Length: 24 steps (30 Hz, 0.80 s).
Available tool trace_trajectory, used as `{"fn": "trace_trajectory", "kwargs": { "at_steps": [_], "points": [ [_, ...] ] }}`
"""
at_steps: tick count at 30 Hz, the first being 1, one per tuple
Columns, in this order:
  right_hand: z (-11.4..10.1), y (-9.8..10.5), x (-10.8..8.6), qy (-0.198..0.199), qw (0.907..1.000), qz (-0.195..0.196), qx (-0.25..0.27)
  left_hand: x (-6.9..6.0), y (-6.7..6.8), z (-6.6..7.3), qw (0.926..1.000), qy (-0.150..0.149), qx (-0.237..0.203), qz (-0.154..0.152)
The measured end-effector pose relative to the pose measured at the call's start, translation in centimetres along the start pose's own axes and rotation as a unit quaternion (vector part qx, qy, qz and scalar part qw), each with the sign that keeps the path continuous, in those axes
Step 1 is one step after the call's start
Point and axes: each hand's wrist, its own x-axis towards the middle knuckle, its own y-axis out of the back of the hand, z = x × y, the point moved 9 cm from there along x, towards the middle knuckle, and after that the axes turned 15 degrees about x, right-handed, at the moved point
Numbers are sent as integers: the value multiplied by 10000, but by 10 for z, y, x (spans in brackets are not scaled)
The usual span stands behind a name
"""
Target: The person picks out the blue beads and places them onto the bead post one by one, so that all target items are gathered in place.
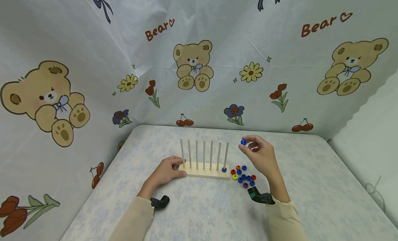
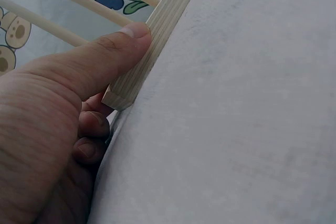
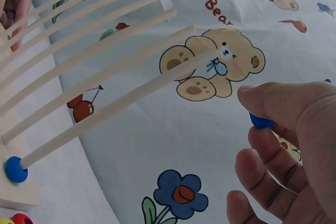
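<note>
A pale wooden base (image 1: 204, 172) with several upright pegs (image 1: 204, 155) stands on the table. My left hand (image 1: 168, 170) grips its left end; in the left wrist view the thumb (image 2: 113, 53) lies over the front edge and the fingers are partly hidden behind. One blue bead (image 1: 224, 169) sits at the foot of the rightmost peg, also seen as a blue bead (image 3: 16, 169) in the right wrist view. Right of that peg and raised near its top height, my right hand (image 1: 259, 154) pinches another blue bead (image 1: 243, 142) between thumb and fingertips.
Loose beads (image 1: 244, 177) in blue, red, orange, yellow and purple lie right of the base, below my right hand. The patterned tabletop (image 1: 199, 206) meets a hanging sheet (image 1: 217, 106) printed with bears at its back edge. A thin cord (image 1: 374, 191) shows at far right.
</note>
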Motion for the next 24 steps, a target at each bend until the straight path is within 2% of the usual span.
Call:
{"fn": "trace_trajectory", "kwargs": {
  "at_steps": [8, 16, 24],
  "points": [
    [-6, -4, 3, -5, 9993, 167, 344, 0, 1, 1, 10000, 40, -39, -27],
    [-18, -10, 1, -190, 9959, 390, 796, 0, 0, -3, 9999, 75, -98, -42],
    [-28, -26, -3, -33, 9954, 315, 906, -1, 2, 1, 9999, 15, -122, -47]
  ]
}}
